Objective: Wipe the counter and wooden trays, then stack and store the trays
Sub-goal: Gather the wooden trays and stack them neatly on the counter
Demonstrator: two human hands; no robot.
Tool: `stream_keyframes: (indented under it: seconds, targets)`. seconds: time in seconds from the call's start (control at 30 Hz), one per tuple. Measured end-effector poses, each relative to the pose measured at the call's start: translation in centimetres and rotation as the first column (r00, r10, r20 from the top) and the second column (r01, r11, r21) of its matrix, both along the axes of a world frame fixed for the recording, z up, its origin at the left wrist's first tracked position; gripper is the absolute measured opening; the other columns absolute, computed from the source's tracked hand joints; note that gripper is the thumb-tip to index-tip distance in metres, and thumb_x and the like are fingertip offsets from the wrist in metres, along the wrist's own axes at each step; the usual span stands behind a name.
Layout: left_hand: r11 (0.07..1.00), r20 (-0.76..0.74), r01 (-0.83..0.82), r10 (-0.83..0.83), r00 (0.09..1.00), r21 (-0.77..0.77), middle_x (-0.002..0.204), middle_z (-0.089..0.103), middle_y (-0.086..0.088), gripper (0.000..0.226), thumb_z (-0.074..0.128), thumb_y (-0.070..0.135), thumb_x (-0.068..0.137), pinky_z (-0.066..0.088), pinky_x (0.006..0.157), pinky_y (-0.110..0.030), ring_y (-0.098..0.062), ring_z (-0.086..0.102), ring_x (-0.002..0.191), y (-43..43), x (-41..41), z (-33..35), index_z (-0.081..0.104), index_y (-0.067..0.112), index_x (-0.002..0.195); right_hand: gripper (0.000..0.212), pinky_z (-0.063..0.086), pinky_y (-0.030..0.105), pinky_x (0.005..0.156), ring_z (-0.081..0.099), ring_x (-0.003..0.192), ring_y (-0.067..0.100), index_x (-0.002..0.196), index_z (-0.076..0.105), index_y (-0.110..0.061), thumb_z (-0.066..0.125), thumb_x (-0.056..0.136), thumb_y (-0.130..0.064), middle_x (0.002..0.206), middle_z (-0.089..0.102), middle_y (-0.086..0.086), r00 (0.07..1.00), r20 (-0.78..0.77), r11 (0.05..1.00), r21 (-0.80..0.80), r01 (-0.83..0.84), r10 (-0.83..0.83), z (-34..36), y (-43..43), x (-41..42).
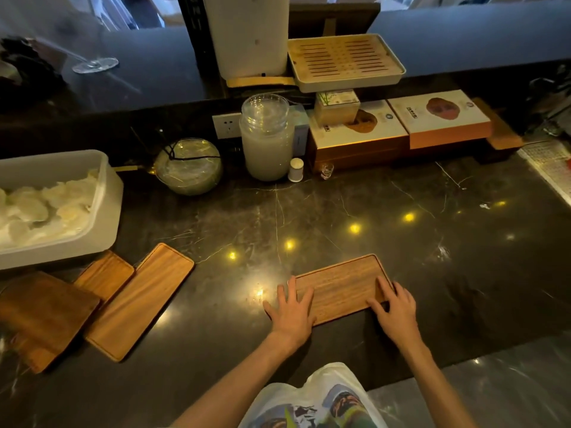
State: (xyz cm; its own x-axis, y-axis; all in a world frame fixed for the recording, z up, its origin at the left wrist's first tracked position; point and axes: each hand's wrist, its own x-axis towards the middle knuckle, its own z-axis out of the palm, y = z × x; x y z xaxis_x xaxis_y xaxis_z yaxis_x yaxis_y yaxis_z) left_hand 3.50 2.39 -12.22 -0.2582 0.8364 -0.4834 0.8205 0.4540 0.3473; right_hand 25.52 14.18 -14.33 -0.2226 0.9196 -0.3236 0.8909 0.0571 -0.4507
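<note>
A shallow rectangular wooden tray point(340, 287) with rounded corners lay on the glossy veined tabletop point(401, 242). The left hand point(290, 310) and right hand point(397, 310), fingers spread, rested on its ends. The other trays point(139, 301) lay to its left.

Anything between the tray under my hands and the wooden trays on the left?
Nothing visible. Only bare dark marble counter lies between the rectangular wooden tray under the left hand and right hand and the long wooden tray on the left. The white plastic tub sits farther back.
</note>
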Motion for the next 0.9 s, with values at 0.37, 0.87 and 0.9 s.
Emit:
stream_keyframes:
  seconds: [0.37, 0.87, 0.9]
  targets:
    - [1.000, 0.047, 0.002, -0.001, 0.999, -0.029, 0.164, -0.013, 0.000, 0.065, 0.050, 0.039, 0.097, 0.014, 0.113, -0.070, -0.032, -0.004, 0.150, -0.6, -0.5, -0.1, 0.016, 0.036, 0.152, 0.068, 0.025, 0.047, 0.115, 0.015, 0.143, 0.029, 0.149, 0.034, -0.027, 0.065, 0.089, -0.037, 0.153, 0.026, 0.014, 0.998, -0.067, 0.999, -0.053, -0.001, -0.003, 0.6, 0.1, -0.1]
    - [0.683, 0.446, -0.730, 0.647, 0.618, 0.020, 0.123, 0.066, -0.012, 0.032, 0.046, 0.026, 0.099, 0.048, 0.098, -0.036, -0.027, 0.061, 0.114, -14.0, -17.0, 4.0, 0.061, 0.012, 0.123, 0.027, 0.041, 0.035, 0.100, 0.060, 0.114, 0.031, 0.113, 0.070, -0.006, 0.063, 0.090, -0.019, 0.116, 0.069, 0.014, 0.817, -0.121, 0.826, 0.105, -0.554, 0.563, 5.1, -6.8, -22.9]
    - [0.619, 0.428, -0.784, 0.701, 0.571, 0.033, 0.121, 0.067, -0.012, 0.031, 0.045, 0.027, 0.099, 0.048, 0.097, -0.037, -0.028, 0.061, 0.112, -15.5, -18.1, 4.0, 0.062, 0.012, 0.120, 0.028, 0.041, 0.034, 0.100, 0.060, 0.115, 0.029, 0.115, 0.069, -0.008, 0.062, 0.091, -0.022, 0.118, 0.068, 0.012, 0.785, -0.139, 0.797, 0.079, -0.599, 0.604, 5.6, -8.1, -25.5]
